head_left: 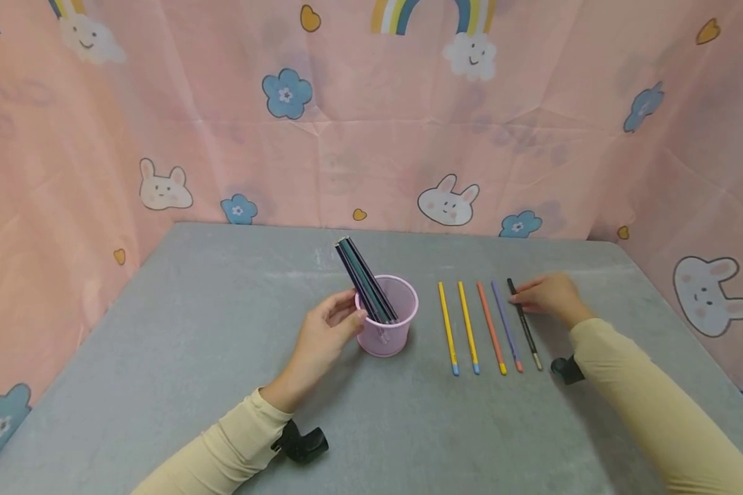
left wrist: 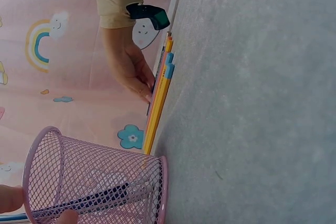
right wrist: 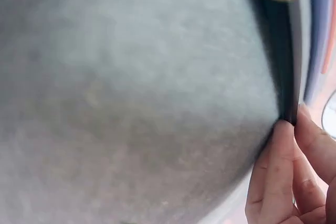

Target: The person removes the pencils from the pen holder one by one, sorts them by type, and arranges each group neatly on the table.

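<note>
A pink mesh pencil cup [head_left: 384, 337] stands upright on the grey table, with a bundle of dark pencils [head_left: 365, 278] leaning to the left inside it. My left hand [head_left: 322, 333] holds the cup at its left side, the thumb near the rim. Right of the cup lie two yellow pencils [head_left: 447, 326], a red pencil [head_left: 491, 326] and a purple pencil [head_left: 506, 323] in a row. At the row's right end, my right hand [head_left: 551, 295] pinches the black pencil [head_left: 526, 330] near its far end. The right wrist view shows thumb and fingertips on that black pencil [right wrist: 283, 61].
The grey table [head_left: 192, 330] runs back to a pink patterned cloth [head_left: 347, 151], which also hangs at both sides. Black wrist cameras sit on the left sleeve [head_left: 223, 440] and the right sleeve [head_left: 644, 399].
</note>
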Available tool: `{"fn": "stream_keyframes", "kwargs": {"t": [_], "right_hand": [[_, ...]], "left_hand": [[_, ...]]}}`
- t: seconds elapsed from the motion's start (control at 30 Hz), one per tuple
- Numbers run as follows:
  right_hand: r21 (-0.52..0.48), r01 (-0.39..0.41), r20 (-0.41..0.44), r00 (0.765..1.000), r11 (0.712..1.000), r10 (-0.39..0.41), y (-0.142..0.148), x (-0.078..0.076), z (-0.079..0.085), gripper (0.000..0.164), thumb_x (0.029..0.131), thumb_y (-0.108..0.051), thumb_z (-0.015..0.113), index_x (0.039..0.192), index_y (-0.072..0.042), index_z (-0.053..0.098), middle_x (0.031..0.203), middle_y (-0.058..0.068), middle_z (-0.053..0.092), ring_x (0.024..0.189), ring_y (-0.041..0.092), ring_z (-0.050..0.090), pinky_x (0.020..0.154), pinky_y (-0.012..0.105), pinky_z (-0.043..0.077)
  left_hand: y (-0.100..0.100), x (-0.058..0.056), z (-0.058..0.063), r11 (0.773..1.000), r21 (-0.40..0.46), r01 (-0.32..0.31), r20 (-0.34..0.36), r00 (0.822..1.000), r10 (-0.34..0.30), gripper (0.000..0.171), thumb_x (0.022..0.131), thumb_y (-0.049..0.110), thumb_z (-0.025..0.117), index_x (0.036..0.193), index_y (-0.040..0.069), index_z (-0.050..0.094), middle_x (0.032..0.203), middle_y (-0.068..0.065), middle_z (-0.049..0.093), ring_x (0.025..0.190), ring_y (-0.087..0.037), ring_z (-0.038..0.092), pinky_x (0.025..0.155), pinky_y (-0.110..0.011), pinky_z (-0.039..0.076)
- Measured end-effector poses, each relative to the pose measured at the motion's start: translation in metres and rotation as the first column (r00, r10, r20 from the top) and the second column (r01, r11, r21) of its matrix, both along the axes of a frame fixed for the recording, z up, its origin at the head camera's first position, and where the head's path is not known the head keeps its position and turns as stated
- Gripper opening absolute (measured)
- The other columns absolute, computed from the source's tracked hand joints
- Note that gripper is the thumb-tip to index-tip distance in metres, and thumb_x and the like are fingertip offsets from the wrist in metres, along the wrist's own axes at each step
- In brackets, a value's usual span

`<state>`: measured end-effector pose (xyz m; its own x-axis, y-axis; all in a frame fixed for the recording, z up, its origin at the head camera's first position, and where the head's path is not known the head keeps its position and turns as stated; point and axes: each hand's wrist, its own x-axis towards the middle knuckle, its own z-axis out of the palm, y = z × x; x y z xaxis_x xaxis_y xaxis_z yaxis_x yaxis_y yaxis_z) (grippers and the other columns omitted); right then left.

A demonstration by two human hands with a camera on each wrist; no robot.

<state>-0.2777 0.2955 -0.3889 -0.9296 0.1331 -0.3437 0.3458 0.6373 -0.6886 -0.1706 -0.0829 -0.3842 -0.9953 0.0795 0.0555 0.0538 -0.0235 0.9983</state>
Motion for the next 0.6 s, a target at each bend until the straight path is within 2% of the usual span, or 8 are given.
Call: {"fn": "stream_keyframes", "kwargs": {"t": [0.17, 0.27, 0.37, 0.47, 0.6], "right_hand": [[0.056, -0.043, -0.01, 0.999, 0.998, 0.043, -0.001, 0.002, 0.0, 0.049, 0.091, -0.015, 0.072, 0.128, 0.014, 0.058, 0.132, 0.034, 0.057, 0.074, 0.003, 0.065, 0.071, 0.023, 0.063], [0.094, -0.056, -0.052, 0.997, 0.994, 0.061, -0.004, 0.006, 0.003, 0.052, 0.095, -0.021, 0.068, 0.132, 0.013, 0.055, 0.135, 0.034, 0.055, 0.088, 0.016, 0.069, 0.08, 0.032, 0.063], [0.112, -0.046, -0.134, 0.989, 0.993, 0.061, -0.01, 0.013, 0.011, 0.057, 0.097, -0.029, 0.064, 0.137, 0.009, 0.052, 0.138, 0.032, 0.054, 0.111, 0.034, 0.064, 0.092, 0.045, 0.059], [0.07, -0.022, -0.202, 0.979, 0.997, 0.036, -0.022, 0.019, 0.02, 0.06, 0.097, -0.035, 0.063, 0.141, 0.004, 0.05, 0.142, 0.027, 0.053, 0.127, 0.042, 0.053, 0.103, 0.055, 0.051], [-0.026, -0.011, -0.233, 0.972, 1.0, 0.005, -0.037, 0.029, 0.029, 0.066, 0.096, -0.046, 0.061, 0.144, -0.003, 0.049, 0.148, 0.021, 0.05, 0.136, 0.041, 0.047, 0.112, 0.058, 0.042]], "left_hand": [[0.0, 0.0, 0.001, 1.0, -0.01, -0.01, 0.007, 1.0, 0.01, 0.045, 0.095, -0.001, 0.062, 0.137, -0.01, 0.05, 0.133, -0.03, 0.058, 0.124, -0.038, 0.059, 0.093, -0.032, 0.06], [0.001, -0.001, 0.0, 1.0, -0.013, -0.012, 0.003, 1.0, 0.012, 0.044, 0.094, -0.002, 0.061, 0.136, -0.011, 0.05, 0.132, -0.031, 0.059, 0.122, -0.038, 0.06, 0.091, -0.03, 0.061], [0.001, -0.001, 0.0, 1.0, -0.008, -0.012, 0.007, 1.0, 0.012, 0.043, 0.094, -0.003, 0.061, 0.136, -0.011, 0.05, 0.132, -0.031, 0.059, 0.122, -0.038, 0.06, 0.09, -0.03, 0.061], [0.001, -0.001, 0.0, 1.0, -0.007, -0.01, 0.008, 1.0, 0.01, 0.044, 0.095, -0.003, 0.061, 0.136, -0.011, 0.05, 0.133, -0.031, 0.058, 0.123, -0.038, 0.059, 0.093, -0.033, 0.061], [0.002, -0.001, -0.001, 1.0, -0.008, -0.009, 0.013, 1.0, 0.009, 0.044, 0.095, -0.003, 0.061, 0.136, -0.011, 0.05, 0.133, -0.03, 0.058, 0.123, -0.038, 0.059, 0.094, -0.035, 0.06]]}}
